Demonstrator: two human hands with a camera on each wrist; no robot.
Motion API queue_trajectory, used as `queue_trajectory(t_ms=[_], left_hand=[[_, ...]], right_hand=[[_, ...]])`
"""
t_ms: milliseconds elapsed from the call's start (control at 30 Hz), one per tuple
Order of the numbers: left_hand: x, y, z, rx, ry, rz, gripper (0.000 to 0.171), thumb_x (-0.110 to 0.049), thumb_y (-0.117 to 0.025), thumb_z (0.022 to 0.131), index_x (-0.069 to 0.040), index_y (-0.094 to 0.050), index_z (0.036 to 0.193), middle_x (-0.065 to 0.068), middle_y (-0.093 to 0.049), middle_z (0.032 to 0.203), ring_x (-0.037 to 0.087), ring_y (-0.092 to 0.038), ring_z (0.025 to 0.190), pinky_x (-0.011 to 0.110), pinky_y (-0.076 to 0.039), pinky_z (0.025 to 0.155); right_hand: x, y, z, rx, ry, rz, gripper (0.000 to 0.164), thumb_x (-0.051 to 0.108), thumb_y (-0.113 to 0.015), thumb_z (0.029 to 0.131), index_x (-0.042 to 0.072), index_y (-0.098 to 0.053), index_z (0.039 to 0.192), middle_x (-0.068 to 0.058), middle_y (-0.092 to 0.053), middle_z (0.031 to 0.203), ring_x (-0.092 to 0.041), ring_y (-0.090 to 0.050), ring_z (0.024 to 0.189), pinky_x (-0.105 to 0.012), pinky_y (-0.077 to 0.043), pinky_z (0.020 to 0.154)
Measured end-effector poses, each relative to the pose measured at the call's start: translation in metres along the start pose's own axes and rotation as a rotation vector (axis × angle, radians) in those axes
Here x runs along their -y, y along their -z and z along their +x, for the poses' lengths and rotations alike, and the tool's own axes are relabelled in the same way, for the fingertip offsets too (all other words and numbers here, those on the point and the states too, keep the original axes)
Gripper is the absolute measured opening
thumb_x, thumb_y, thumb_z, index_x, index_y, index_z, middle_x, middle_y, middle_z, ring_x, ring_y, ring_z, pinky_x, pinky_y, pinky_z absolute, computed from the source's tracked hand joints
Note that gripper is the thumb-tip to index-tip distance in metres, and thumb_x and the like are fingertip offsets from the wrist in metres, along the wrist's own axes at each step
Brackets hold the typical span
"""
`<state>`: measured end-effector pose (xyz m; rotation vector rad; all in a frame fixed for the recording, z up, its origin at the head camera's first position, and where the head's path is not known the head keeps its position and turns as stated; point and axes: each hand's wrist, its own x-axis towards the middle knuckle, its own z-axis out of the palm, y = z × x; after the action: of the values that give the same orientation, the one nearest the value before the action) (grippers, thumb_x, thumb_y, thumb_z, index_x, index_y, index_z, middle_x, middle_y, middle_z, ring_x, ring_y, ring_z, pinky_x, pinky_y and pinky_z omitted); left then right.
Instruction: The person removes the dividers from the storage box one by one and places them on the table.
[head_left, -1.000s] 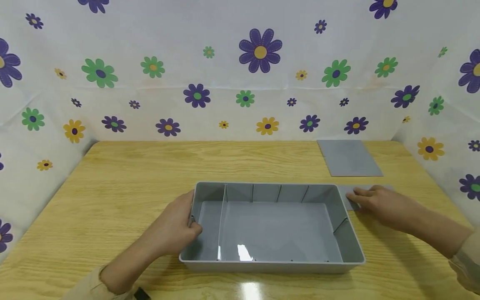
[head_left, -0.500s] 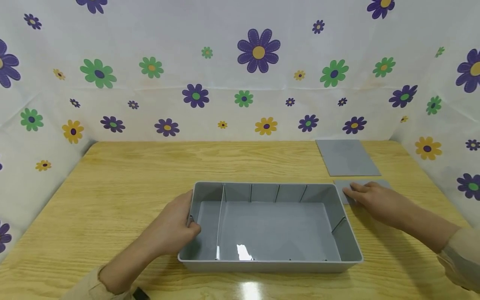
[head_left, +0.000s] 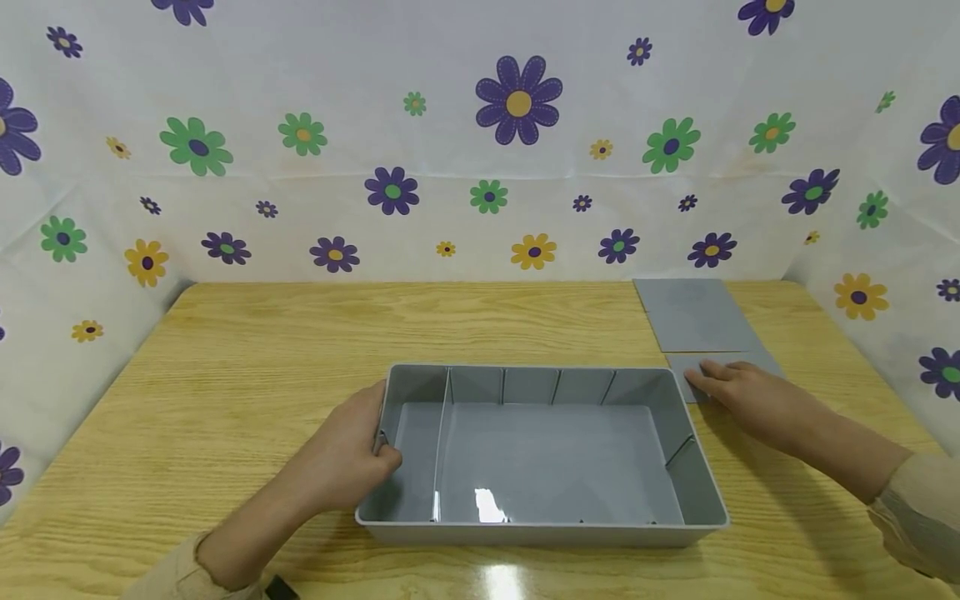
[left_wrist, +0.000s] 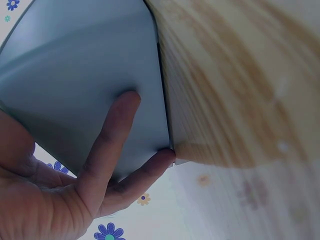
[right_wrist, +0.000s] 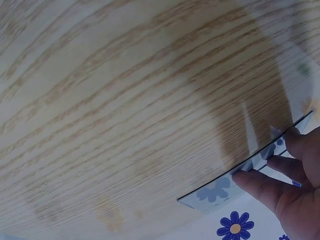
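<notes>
A grey plastic storage box (head_left: 540,535) stands on the table, with a thin divider (head_left: 443,450) across its left part. My left hand (head_left: 356,454) grips the box's left end wall, thumb over the rim on the inside. In the left wrist view, its fingers (left_wrist: 111,140) lie spread along the outer wall. To the right of the box, my right hand (head_left: 761,404) rests its fingertips on a small flat grey panel (head_left: 679,383). The panel's far edge is right at the near edge of a larger grey panel (head_left: 697,317). My right hand covers part of the small panel.
A wood-grain table (head_left: 300,333) carries everything. White cloth (head_left: 450,133) with printed flowers rises behind it and at both sides. Slots line the box's inner walls, and a dark object (head_left: 282,588) shows by the left sleeve.
My right hand has slid the small panel away from me, closing the gap to the larger panel. My left hand and the box have stayed put.
</notes>
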<state>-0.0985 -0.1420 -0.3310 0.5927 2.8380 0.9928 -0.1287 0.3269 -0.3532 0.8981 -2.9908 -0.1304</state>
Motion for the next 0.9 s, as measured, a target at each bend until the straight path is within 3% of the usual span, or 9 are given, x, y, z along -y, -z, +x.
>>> queue_trajectory(t_ms=[367, 900], left_hand=[[-0.0011, 0.0008, -0.0009, 0.004, 0.011, 0.005, 0.060, 0.004, -0.051, 0.063, -0.005, -0.048, 0.122, 0.009, -0.059, 0.107, 0.021, -0.054, 0.089, 0.035, -0.046, 0.074], [0.0004, -0.0007, 0.0000, 0.001, 0.024, 0.021, 0.061, 0.002, -0.052, 0.063, -0.005, -0.048, 0.123, 0.009, -0.059, 0.107, 0.021, -0.055, 0.090, 0.035, -0.047, 0.074]], right_hand=[[0.0017, 0.0013, 0.0027, 0.047, -0.050, -0.016, 0.044, -0.002, -0.048, 0.090, 0.006, -0.049, 0.133, -0.021, -0.053, 0.131, -0.041, -0.055, 0.111, -0.050, -0.047, 0.086], [0.0011, 0.0004, 0.0022, 0.037, -0.063, -0.040, 0.044, 0.004, -0.051, 0.091, 0.010, -0.049, 0.134, -0.018, -0.053, 0.131, -0.040, -0.054, 0.112, -0.050, -0.049, 0.082]])
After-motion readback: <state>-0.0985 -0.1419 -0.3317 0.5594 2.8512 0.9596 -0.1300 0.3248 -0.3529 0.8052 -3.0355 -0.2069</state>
